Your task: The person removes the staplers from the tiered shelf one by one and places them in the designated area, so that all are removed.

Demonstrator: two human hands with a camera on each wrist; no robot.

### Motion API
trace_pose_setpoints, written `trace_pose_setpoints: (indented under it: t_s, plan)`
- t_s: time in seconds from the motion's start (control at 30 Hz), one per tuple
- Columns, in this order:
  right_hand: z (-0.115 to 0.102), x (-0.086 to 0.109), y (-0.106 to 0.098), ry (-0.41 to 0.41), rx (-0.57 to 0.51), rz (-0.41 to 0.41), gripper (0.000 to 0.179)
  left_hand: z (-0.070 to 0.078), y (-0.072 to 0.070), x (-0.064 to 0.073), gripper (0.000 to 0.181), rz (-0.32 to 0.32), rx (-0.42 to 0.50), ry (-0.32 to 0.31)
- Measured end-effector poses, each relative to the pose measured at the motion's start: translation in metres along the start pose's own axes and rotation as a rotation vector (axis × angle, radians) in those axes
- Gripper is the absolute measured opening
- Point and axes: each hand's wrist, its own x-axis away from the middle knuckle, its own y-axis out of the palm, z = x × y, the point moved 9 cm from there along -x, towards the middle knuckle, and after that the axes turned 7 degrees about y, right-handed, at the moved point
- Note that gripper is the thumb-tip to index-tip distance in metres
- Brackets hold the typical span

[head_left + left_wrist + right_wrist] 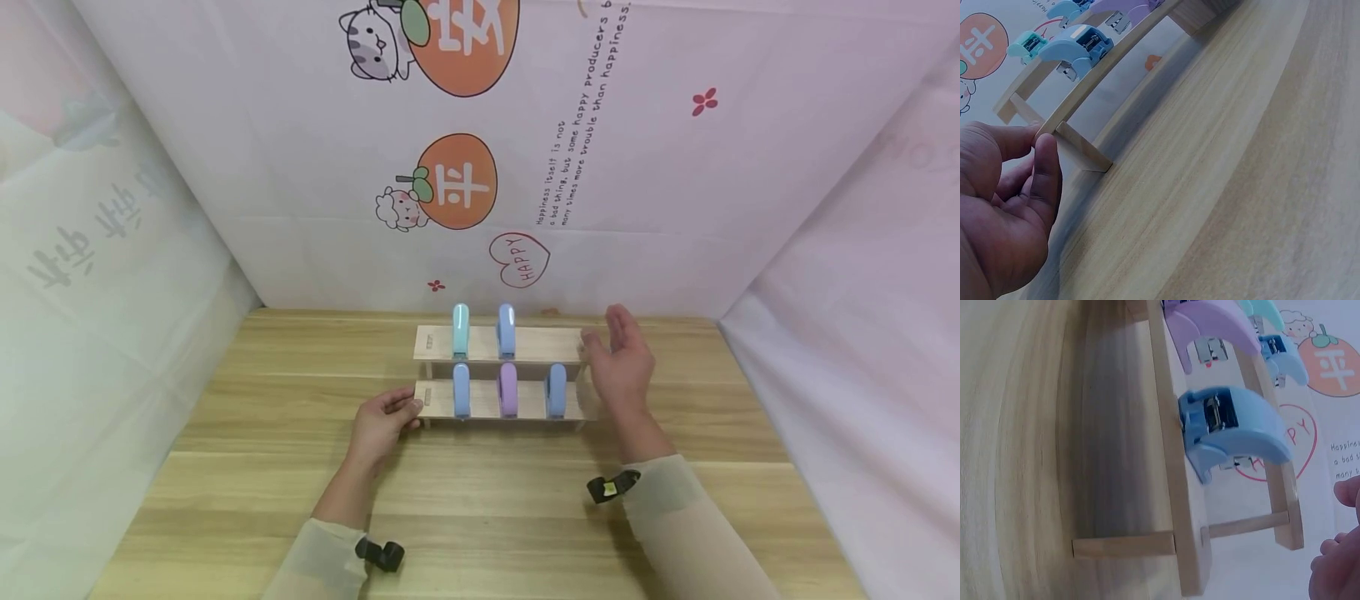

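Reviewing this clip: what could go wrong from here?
The left hand pinches only the left end of the lower shelf, so an uneven pull might tilt it and send the purple stapler sliding.

The right hand is close beside the upper shelf; a careless bump could jolt that and perhaps topple the teal stapler.

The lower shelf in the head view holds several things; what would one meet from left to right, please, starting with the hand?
Left hand, first blue stapler, purple stapler, second blue stapler.
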Motion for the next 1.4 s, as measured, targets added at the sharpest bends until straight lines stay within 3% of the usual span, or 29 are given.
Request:
trace_pose_setpoints:
  t_s: [0.23, 0.73, 1.1, 1.4]
  plan:
    - [-0.006, 0.005, 0.008, 0.022, -0.019, -0.021, 0.065, 0.001, 0.0, 0.0, 0.038, 0.001, 0.001, 0.003]
    - [-0.028, 0.022, 0.038, -0.044, -0.001, -0.088, 0.068, 0.0, 0.0, -0.001, 0.038, 0.002, -0.002, -0.005]
    - [-0.03, 0.032, 0.057, -0.044, 0.043, -0.137, 0.071, 0.001, 0.0, 0.0, 0.04, 0.013, -0.013, -0.011]
    - [-0.033, 0.043, 0.074, -0.06, 0.019, -0.168, 0.07, -0.001, 0.0, 0.001, 0.039, 0.019, -0.011, -0.002]
